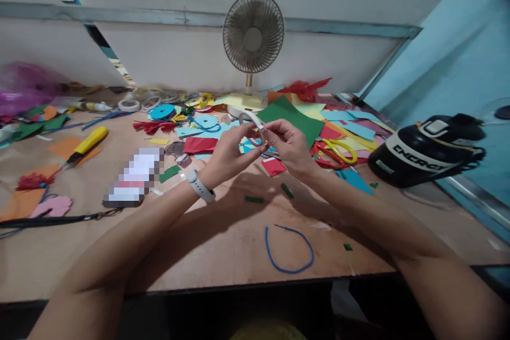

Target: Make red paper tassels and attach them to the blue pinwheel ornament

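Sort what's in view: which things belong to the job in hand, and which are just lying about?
In hand:
- white curved strip, held by left hand and right hand

Untouched, apparently just lying or standing about:
- blue cord
- green sheet
- yellow-handled tool
- black bottle
- fan

On the tabletop [223, 255], a fan [253, 37] stands at the upper centre, behind paper sheets [292, 121]. A ring [250, 116] is between the left hand [229, 154] and right hand [292, 149], mid-frame. A phone [135, 176] lies left of them, a cutter [88, 143] farther upper left. Scissors [343, 152] lie right, before a bottle [424, 150] at the right; a cord [289, 272] lies lower centre.
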`<state>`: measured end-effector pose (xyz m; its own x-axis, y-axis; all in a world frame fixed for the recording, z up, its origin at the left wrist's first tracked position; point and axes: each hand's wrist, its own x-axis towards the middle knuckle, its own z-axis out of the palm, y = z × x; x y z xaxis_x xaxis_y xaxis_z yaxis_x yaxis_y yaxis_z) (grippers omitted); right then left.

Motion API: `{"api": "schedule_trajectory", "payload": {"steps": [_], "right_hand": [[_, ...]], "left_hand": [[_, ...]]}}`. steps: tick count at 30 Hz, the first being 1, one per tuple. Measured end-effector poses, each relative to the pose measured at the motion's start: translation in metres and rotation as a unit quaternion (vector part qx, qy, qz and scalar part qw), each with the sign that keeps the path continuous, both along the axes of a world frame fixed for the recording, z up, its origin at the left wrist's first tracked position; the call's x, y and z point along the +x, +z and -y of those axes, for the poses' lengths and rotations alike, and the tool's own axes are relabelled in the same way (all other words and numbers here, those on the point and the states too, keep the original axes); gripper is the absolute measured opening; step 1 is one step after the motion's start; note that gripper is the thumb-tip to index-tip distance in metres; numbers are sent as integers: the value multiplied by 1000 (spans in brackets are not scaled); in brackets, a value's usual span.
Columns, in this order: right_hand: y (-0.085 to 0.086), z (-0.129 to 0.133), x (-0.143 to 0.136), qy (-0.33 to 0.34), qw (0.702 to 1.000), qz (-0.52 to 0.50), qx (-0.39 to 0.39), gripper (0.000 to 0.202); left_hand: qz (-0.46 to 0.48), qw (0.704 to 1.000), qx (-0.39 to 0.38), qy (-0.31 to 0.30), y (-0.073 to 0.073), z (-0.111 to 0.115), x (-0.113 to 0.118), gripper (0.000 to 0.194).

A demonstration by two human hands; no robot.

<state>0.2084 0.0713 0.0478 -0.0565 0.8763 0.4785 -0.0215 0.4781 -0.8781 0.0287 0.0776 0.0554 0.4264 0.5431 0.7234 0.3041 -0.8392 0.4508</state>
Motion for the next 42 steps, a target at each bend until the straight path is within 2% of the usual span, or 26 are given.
{"api": "schedule_trajectory", "payload": {"steps": [4, 6, 8, 9, 11, 13, 15, 17, 19, 22, 25, 27, 31, 33, 36, 42], "right_hand": [[10, 6, 12, 43, 999, -7, -12, 40], [17, 9, 19, 104, 994, 14, -24, 37], [23, 11, 25, 164, 985, 43, -39, 34], [26, 13, 27, 185, 980, 54, -45, 33], [30, 15, 31, 212, 974, 69, -46, 31], [33, 17, 33, 228, 969, 84, -36, 30], [36, 18, 34, 244, 964, 107, -25, 29], [39, 16, 36, 240, 961, 134, -21, 29], [41, 13, 41, 191, 968, 163, 0, 29], [45, 7, 50, 62, 974, 204, 71, 28], [45, 4, 55, 0, 956, 269, 118, 23], [43, 4, 54, -16, 929, 337, 150, 23], [32, 6, 45, -41, 870, 439, 220, 28], [27, 6, 42, -43, 857, 453, 240, 27], [22, 6, 40, -39, 856, 448, 256, 21], [22, 10, 39, -49, 843, 452, 288, 17]], "left_hand": [[-7, 996, 74, 42, 25, 15, -11, 14], [-4, 986, 146, 78, 36, 20, -16, 14], [-25, 985, 143, 97, 45, 22, -18, 20], [-46, 989, 110, 83, 48, 22, -19, 21], [-84, 996, -12, 10, 52, 21, -21, 24], [-100, 981, -144, -77, 54, 19, -23, 37], [-103, 955, -244, -135, 56, 17, -26, 43], [-115, 933, -299, -163, 59, 16, -28, 40], [-127, 929, -314, -151, 60, 17, -28, 37], [-138, 959, -239, -68, 58, 21, -25, 37], [-187, 977, -100, 16, 51, 24, -21, 28], [-238, 969, -3, 72, 44, 22, -19, 22], [-293, 933, 157, 140, 30, 16, -17, 30], [-297, 925, 191, 141, 24, 14, -16, 30], [-298, 920, 213, 137, 19, 12, -13, 26], [-315, 913, 219, 140, 17, 10, -12, 32]]}}
